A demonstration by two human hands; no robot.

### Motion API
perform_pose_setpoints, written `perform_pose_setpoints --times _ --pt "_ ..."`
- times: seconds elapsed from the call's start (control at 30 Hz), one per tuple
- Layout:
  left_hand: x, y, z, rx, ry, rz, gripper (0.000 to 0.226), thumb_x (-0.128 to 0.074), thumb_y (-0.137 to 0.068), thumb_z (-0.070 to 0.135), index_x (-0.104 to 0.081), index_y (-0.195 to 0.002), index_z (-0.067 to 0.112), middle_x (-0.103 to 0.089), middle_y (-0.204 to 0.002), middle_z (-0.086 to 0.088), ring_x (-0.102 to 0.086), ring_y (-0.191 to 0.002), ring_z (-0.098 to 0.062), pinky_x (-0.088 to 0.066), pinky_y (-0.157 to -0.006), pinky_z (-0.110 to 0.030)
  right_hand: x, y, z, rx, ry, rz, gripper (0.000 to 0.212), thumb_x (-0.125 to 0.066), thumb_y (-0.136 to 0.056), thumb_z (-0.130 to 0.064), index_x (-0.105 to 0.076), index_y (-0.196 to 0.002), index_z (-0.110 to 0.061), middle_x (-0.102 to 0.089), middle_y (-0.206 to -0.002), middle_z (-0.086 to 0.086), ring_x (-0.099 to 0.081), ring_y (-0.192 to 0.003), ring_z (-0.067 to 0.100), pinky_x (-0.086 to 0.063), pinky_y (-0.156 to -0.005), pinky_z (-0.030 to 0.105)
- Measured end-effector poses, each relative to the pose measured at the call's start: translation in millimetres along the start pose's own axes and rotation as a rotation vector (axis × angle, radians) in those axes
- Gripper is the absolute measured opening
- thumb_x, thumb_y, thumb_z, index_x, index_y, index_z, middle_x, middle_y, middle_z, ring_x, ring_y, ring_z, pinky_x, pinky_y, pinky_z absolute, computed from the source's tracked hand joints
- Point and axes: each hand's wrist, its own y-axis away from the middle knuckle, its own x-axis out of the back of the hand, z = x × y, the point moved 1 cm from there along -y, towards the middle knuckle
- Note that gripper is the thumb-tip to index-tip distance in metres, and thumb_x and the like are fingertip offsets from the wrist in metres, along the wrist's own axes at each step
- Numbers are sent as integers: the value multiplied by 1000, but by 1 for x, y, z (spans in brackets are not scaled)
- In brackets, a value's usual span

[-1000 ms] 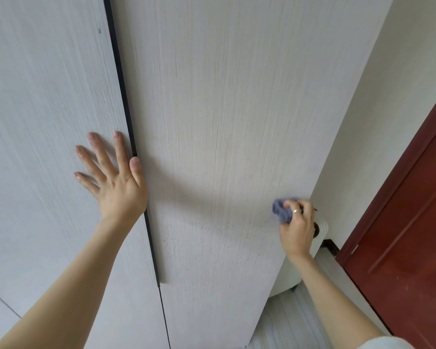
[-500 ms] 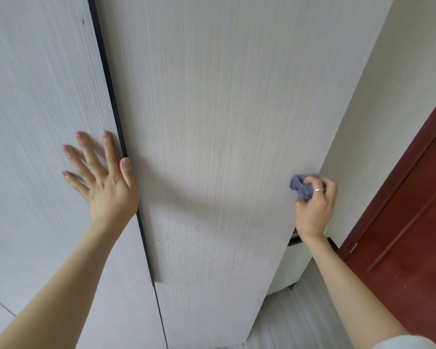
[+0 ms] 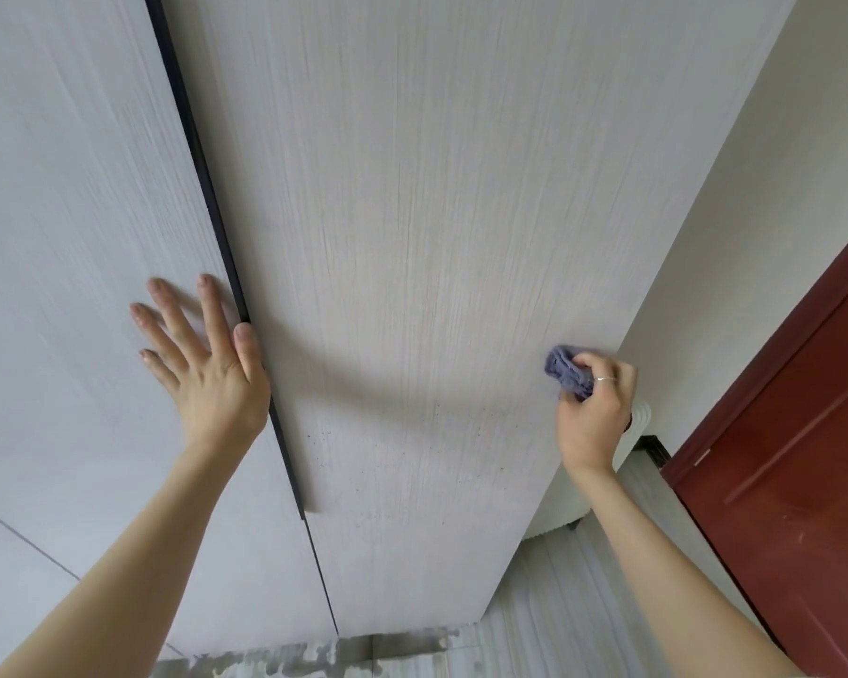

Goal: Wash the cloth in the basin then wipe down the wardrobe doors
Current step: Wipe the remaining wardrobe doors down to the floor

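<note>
Two pale wood-grain wardrobe doors fill the view, split by a dark vertical gap. My left hand (image 3: pixel 202 369) lies flat with spread fingers on the left door (image 3: pixel 69 237), its thumb at the gap. My right hand (image 3: pixel 596 408) grips a bunched blue-grey cloth (image 3: pixel 566 371) and presses it against the right door (image 3: pixel 412 212) near that door's right edge, at about the same height as the left hand. Small dark specks dot the right door below the hands.
A cream wall (image 3: pixel 779 163) runs to the right of the wardrobe. A dark red wooden door (image 3: pixel 804 457) stands at the far right. A white ribbed object (image 3: pixel 640 415) sits behind my right hand. Light striped floor (image 3: pixel 559 604) shows below.
My right hand with the cloth went up the right door's edge, then came back slightly leftward and down. The left hand stays flat on the left door. The camera view shifted a little.
</note>
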Motion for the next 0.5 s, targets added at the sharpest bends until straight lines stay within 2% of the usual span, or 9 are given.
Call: perform_pose_setpoints --times 0.17,0.27,0.37,0.43,0.5 --pt "-19 23 -26 25 -5 -40 52 -18 -102 35 5 -149 35 20 -157 -8 21 -143 -29 6 -115 -51 -15 28 19 63 49 -4 40 -58 -60 24 -63 -93 3 -50 -98 24 -54 -92 40 -43 -71 32" --pt "-31 27 -40 -12 -18 -34 53 -14 -99 40 10 -146 39 20 -157 -10 21 -143 -30 9 -114 -51 -26 68 57 19 113 -104 40 -64 -58 26 -63 -90 3 -51 -97 24 -56 -90 42 -45 -65 32" --pt "-38 29 -43 -33 -13 9 52 -16 -102 35 5 -150 35 19 -156 -12 20 -142 -33 10 -113 -52 -30 87 78 -31 154 -202 39 -66 -58 25 -63 -89 1 -52 -96 21 -57 -88 42 -46 -55 33" --pt "-40 29 -44 -45 -25 31 51 -17 -103 33 4 -150 34 18 -156 -12 20 -142 -34 9 -113 -54 -28 82 75 -2 185 -201 39 -66 -57 24 -64 -88 0 -52 -94 20 -57 -86 41 -39 -54 29" --pt "-43 31 -48 -62 -32 36 52 -18 -103 31 3 -150 34 18 -157 -12 20 -142 -34 8 -113 -56 -23 67 65 99 163 -139 41 -66 -57 24 -64 -90 0 -52 -95 20 -57 -86 39 -40 -58 29"
